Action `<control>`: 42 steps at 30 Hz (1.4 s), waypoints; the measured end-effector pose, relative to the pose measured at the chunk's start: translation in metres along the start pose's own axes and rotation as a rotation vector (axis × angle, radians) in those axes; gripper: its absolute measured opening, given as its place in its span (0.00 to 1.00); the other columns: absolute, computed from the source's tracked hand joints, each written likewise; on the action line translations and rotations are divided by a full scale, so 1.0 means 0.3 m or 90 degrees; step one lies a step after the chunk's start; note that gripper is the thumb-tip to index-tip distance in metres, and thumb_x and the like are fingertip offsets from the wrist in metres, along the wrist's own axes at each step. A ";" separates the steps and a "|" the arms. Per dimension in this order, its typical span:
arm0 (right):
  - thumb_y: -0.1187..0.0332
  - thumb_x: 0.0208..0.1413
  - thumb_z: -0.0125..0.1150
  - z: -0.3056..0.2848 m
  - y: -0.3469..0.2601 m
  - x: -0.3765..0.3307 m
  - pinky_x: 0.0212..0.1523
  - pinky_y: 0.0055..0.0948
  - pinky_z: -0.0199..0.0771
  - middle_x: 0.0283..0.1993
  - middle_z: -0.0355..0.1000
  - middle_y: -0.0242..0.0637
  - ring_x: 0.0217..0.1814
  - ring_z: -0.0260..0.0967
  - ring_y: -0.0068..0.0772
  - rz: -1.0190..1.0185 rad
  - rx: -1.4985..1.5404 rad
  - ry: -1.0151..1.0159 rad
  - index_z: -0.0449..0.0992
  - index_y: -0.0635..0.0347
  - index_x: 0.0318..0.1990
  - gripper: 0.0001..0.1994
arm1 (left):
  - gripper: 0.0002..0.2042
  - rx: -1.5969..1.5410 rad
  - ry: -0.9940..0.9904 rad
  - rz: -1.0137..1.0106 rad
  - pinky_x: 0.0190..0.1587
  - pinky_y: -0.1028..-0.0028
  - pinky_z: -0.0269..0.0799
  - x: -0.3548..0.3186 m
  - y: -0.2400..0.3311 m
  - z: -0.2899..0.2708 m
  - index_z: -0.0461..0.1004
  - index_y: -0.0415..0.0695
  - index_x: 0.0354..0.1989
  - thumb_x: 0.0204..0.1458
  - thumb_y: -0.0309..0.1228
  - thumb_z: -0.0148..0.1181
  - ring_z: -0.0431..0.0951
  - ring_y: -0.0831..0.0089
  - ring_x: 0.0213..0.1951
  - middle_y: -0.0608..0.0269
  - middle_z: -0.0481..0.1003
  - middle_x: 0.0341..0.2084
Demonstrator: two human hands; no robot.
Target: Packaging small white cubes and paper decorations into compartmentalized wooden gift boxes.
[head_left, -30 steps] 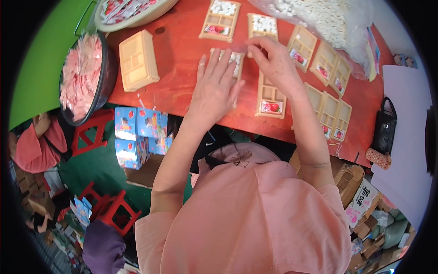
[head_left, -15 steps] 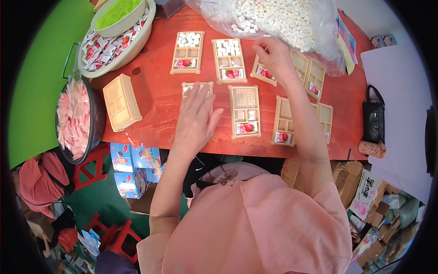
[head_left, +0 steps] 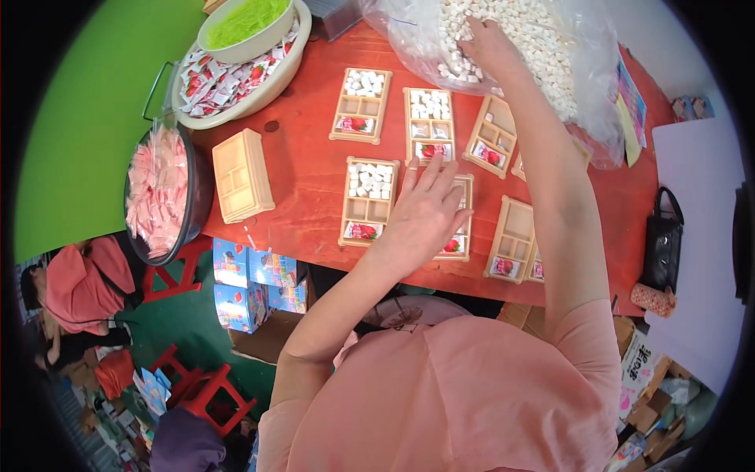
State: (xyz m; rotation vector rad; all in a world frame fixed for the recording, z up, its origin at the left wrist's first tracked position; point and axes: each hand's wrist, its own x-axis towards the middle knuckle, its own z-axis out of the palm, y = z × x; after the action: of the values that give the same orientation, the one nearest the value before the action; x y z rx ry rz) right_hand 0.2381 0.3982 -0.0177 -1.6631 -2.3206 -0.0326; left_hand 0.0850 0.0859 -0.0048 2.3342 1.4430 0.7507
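Two hands worked over the red table point(head_left: 314, 169): the left hand point(head_left: 425, 212) lay flat with fingers spread on a wooden compartment tray point(head_left: 460, 228) at centre frame, pressing it without gripping. The right hand point(head_left: 487, 47) reached into the clear bag of white cubes point(head_left: 543, 55) at the upper right, its fingers curled among them; whether it grasped any I could not tell.

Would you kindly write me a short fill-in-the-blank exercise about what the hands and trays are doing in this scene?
1. The right hand reaches into the clear bag of small ____ pieces.
2. The left hand lies flat on a compartment tray on the ____ table.
3. The pale bowl holds ____ shreds.

Missing words: white; red; green
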 end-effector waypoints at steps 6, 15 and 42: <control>0.64 0.60 0.58 0.031 0.059 0.075 0.55 0.49 0.77 0.53 0.77 0.50 0.56 0.76 0.52 0.016 0.033 -0.052 0.76 0.51 0.56 0.17 | 0.15 -0.017 0.016 -0.010 0.71 0.44 0.54 -0.008 -0.024 -0.015 0.79 0.39 0.48 0.58 0.36 0.65 0.64 0.50 0.68 0.50 0.71 0.61; 0.70 0.52 0.65 0.057 0.175 0.007 0.46 0.42 0.77 0.40 0.79 0.54 0.45 0.78 0.50 -0.057 0.254 0.140 0.80 0.64 0.42 0.11 | 0.14 -0.030 -0.008 0.005 0.71 0.46 0.54 0.039 -0.019 0.006 0.79 0.40 0.47 0.59 0.36 0.64 0.66 0.50 0.68 0.50 0.72 0.61; 0.66 0.57 0.65 -0.239 0.086 -0.328 0.42 0.36 0.75 0.35 0.78 0.43 0.37 0.75 0.36 0.013 0.439 -0.099 0.78 0.57 0.43 0.10 | 0.19 0.040 -0.046 0.072 0.68 0.50 0.61 0.154 0.089 0.137 0.79 0.33 0.47 0.60 0.41 0.61 0.66 0.47 0.66 0.43 0.72 0.59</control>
State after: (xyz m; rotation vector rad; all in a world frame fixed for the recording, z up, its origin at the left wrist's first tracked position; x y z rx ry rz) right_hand 0.3066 0.3029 0.0236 -1.3537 -2.0598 0.8273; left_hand 0.1449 0.1160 -0.0123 2.4809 1.3322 0.6521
